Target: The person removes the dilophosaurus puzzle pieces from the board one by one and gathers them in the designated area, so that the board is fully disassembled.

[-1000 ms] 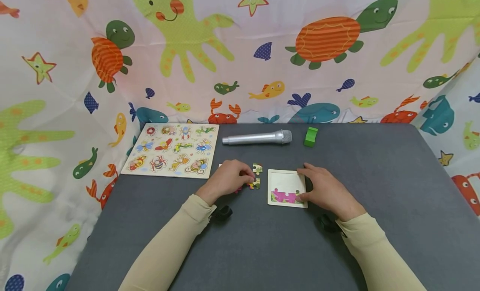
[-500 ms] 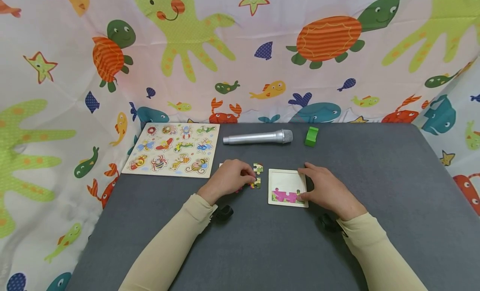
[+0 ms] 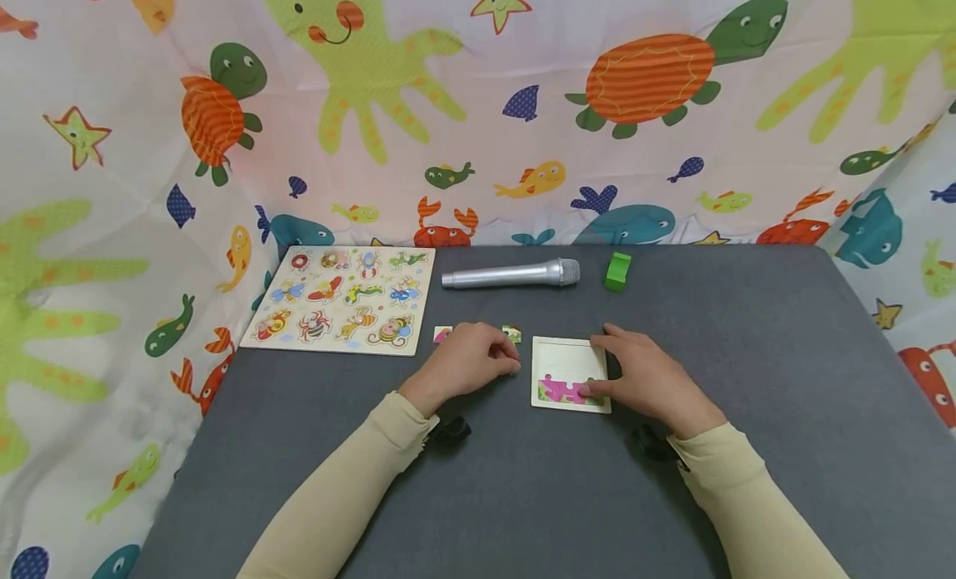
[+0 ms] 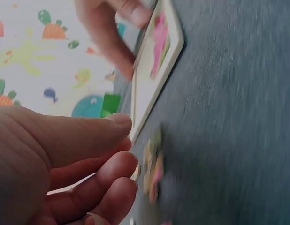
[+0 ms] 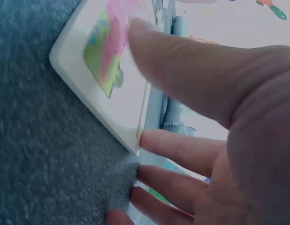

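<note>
My right hand [image 3: 648,380] rests on a small pale puzzle tray [image 3: 568,342]. Its thumb lies over the pink and green pieces [image 5: 107,51] fitted along the tray's near side, and the straight index finger touches a corner. Left of the tray, the thumb and bent fingers of my left hand [image 3: 466,359] come together low over the table. A blurred, multicoloured puzzle piece [image 4: 153,171] shows just beyond these fingertips; I cannot tell whether they hold a piece. Loose puzzle pieces lie around that hand, one pink and white [image 3: 442,334], another green and brown [image 3: 512,333].
A wooden insect puzzle board [image 3: 342,301] lies at the back left. Behind the tray are a silver microphone [image 3: 511,274] and a green block [image 3: 617,272]. Grey cloth covers the table [image 3: 538,496], and a curtain printed with sea animals [image 3: 493,106] hangs around it.
My left hand has shifted slightly right, over where a loose piece showed before. The pink and white piece behind it is now more exposed. The right thumb has slid slightly left over the tray.
</note>
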Demonstrator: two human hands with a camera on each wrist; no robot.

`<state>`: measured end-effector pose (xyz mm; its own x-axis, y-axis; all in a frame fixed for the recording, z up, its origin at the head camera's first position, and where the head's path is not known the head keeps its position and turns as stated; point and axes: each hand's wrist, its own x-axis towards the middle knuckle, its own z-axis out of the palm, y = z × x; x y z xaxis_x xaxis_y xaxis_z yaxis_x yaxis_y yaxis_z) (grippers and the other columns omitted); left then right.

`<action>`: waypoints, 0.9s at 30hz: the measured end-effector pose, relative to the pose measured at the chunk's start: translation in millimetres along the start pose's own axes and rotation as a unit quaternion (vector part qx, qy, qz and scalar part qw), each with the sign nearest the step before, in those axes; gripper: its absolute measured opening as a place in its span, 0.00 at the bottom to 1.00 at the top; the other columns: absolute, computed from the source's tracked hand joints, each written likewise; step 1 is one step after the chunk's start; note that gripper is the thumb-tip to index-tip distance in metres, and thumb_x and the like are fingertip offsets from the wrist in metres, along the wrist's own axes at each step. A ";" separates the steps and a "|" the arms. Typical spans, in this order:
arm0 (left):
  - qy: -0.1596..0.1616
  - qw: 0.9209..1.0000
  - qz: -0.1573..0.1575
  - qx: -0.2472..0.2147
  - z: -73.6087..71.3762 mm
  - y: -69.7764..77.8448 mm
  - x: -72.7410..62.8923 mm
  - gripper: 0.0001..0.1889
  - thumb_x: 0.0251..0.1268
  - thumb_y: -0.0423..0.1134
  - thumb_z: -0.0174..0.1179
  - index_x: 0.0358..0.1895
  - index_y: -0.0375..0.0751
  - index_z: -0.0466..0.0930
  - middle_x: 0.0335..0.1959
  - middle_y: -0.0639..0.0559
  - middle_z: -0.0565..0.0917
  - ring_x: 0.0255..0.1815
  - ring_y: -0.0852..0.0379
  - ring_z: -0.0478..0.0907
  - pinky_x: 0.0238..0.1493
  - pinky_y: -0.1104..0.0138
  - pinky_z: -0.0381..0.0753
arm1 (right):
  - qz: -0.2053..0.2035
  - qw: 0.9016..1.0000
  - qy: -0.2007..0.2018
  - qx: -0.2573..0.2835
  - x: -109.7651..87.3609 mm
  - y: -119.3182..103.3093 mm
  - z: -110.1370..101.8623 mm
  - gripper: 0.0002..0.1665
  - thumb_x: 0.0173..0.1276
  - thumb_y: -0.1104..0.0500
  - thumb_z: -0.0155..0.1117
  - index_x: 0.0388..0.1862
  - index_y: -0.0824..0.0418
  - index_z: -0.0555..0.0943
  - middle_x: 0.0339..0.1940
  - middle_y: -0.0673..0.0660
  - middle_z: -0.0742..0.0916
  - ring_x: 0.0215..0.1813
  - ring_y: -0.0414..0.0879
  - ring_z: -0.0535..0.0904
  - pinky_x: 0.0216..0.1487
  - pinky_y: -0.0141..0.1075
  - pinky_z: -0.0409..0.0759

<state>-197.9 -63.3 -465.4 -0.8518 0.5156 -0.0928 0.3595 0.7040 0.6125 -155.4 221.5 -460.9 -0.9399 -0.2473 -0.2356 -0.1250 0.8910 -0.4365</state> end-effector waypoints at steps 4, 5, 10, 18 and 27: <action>-0.013 0.999 0.019 0.023 12.2 15.6 4.0 0.04 0.72 0.44 0.73 0.42 0.51 0.93 0.31 0.62 0.87 0.33 0.63 0.80 0.38 0.68 0.79 | 0.019 1.000 0.017 -0.008 -1.5 -5.2 4.7 0.50 0.67 0.37 0.79 0.78 0.63 0.75 0.85 0.72 0.68 0.84 0.73 0.63 0.72 0.73 0.71; -0.017 0.999 0.024 0.029 14.4 20.1 5.8 0.04 0.71 0.44 0.74 0.43 0.50 0.93 0.31 0.61 0.87 0.33 0.63 0.80 0.39 0.68 0.79 | 0.023 1.000 0.019 -0.009 -2.3 -6.4 5.1 0.49 0.67 0.38 0.79 0.78 0.63 0.75 0.85 0.72 0.68 0.84 0.73 0.63 0.72 0.73 0.72; -0.031 0.998 0.036 0.052 20.0 37.8 12.8 0.09 0.67 0.45 0.77 0.46 0.48 0.94 0.34 0.61 0.86 0.37 0.63 0.79 0.42 0.69 0.79 | 0.027 0.999 0.025 -0.013 -4.0 -8.4 5.2 0.47 0.66 0.43 0.80 0.78 0.63 0.75 0.85 0.72 0.68 0.83 0.73 0.63 0.70 0.73 0.74; -0.053 0.995 0.015 0.078 22.5 42.0 13.8 0.17 0.62 0.50 0.81 0.48 0.47 0.93 0.33 0.59 0.84 0.35 0.62 0.78 0.39 0.69 0.78 | 0.023 0.999 0.027 -0.010 -0.4 -10.7 4.4 0.47 0.65 0.44 0.81 0.78 0.62 0.76 0.85 0.71 0.69 0.83 0.72 0.64 0.71 0.71 0.74; -0.058 0.995 0.022 0.077 25.3 42.7 14.7 0.18 0.60 0.51 0.82 0.48 0.47 0.92 0.32 0.59 0.83 0.35 0.61 0.78 0.38 0.68 0.77 | 0.031 0.999 0.030 -0.007 -1.5 -7.0 6.6 0.48 0.64 0.44 0.82 0.77 0.63 0.76 0.85 0.71 0.69 0.83 0.72 0.64 0.73 0.71 0.73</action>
<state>-185.4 -13.3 -460.5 -0.7876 0.5941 -0.1637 0.4572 0.7414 0.4912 -151.0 213.1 -463.3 -0.9631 -0.1686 -0.2098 -0.0696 0.9090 -0.4109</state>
